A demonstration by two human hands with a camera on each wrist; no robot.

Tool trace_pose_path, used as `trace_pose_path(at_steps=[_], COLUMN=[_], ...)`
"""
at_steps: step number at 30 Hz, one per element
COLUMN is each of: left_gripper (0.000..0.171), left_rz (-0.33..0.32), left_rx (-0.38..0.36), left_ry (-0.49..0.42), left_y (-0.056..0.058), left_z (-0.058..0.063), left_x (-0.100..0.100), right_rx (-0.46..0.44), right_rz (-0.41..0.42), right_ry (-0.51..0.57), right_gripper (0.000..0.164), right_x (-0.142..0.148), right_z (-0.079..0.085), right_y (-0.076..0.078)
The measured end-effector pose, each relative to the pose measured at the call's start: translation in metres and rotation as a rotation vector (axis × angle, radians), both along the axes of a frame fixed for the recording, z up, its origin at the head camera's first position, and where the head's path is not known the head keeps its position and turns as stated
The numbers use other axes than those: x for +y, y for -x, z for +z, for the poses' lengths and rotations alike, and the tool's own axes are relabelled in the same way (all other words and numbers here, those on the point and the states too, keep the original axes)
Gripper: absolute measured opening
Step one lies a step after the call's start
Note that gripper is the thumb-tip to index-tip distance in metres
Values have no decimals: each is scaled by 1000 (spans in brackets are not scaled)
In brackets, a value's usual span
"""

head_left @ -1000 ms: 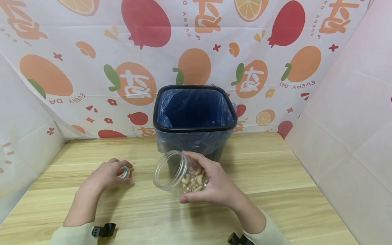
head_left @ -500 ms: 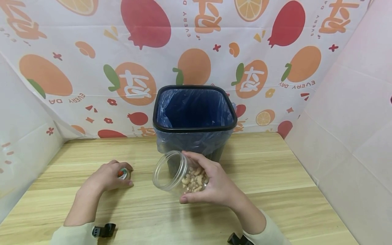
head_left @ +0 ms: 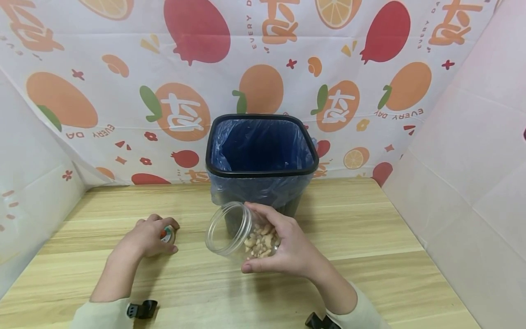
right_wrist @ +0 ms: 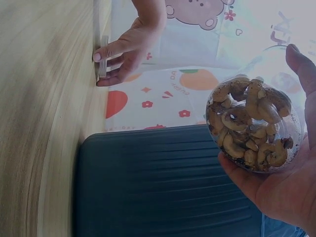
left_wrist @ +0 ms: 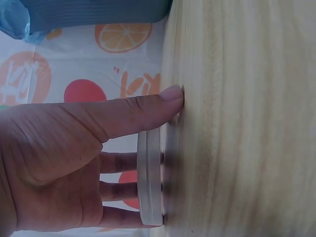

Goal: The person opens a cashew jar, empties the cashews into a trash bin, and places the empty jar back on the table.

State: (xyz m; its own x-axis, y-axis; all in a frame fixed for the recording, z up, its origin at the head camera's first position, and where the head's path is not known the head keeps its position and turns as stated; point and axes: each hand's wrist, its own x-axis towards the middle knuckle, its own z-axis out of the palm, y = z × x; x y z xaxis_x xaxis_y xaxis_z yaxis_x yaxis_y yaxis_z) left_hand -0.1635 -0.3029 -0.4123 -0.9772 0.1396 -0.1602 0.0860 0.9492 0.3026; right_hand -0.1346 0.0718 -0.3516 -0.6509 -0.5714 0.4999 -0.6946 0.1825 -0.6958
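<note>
My left hand (head_left: 149,236) is low over the left part of the table, its thumb and fingers round the edge of a round lid (head_left: 168,235). In the left wrist view this lid (left_wrist: 149,177) is clear-sided and flat, between thumb and fingers, with the fingertips down at the wood. My right hand (head_left: 289,244) grips a clear jar (head_left: 248,224) from its right side. The jar is tilted, with its uncovered mouth towards the left. Cashews (right_wrist: 252,123) lie in its bottom part, with dark specks among them in the right wrist view.
Directly behind the jar stands a dark bin (head_left: 263,174) lined with a blue bag. The pale wooden table (head_left: 361,237) reaches back to a fruit-printed cloth (head_left: 263,55). White sheets (head_left: 472,173) hang on both sides.
The left hand and the lid have shifted very slightly to the right. The right hand and the tilted jar have kept their place, with the cashews still inside.
</note>
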Motion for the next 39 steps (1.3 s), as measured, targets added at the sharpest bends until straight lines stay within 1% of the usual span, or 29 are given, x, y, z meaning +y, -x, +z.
trace_pose_path(at_steps=[15, 21, 26, 28, 30, 32, 33, 35, 37, 39], left_gripper=[58, 58, 59, 60, 59, 55, 53, 48, 43, 40], left_rz=[6, 11, 12, 3, -21, -51, -68, -101, -122, -162], left_rx=[15, 4, -4, 10, 68, 174, 240, 396, 547, 702], left_ry=[-7, -7, -3, -3, -16, -50, -73, -126, -178, -226], left_y=[-2, -3, -1, -1, -2, -3, -4, -8, -14, -20], left_z=[1, 3, 4, 5, 7, 13, 18, 30, 45, 60], left_x=[-1, 0, -1, 1, 3, 9, 13, 22, 34, 46], right_rx=[17, 32, 18, 9, -3, -27, -36, -63, -84, -86], right_rz=[8, -3, -12, -17, -13, 9, 20, 49, 66, 64], right_ry=[3, -2, -2, 7, 30, 73, 94, 138, 169, 183], right_gripper=[104, 104, 105, 105, 104, 103, 102, 102, 104, 105], right_x=[1, 1, 1, 3, 5, 8, 10, 16, 22, 30], right_z=[2, 3, 6, 8, 10, 13, 16, 20, 27, 35], right_y=[1, 1, 0, -1, -2, -3, -4, -4, -3, -3])
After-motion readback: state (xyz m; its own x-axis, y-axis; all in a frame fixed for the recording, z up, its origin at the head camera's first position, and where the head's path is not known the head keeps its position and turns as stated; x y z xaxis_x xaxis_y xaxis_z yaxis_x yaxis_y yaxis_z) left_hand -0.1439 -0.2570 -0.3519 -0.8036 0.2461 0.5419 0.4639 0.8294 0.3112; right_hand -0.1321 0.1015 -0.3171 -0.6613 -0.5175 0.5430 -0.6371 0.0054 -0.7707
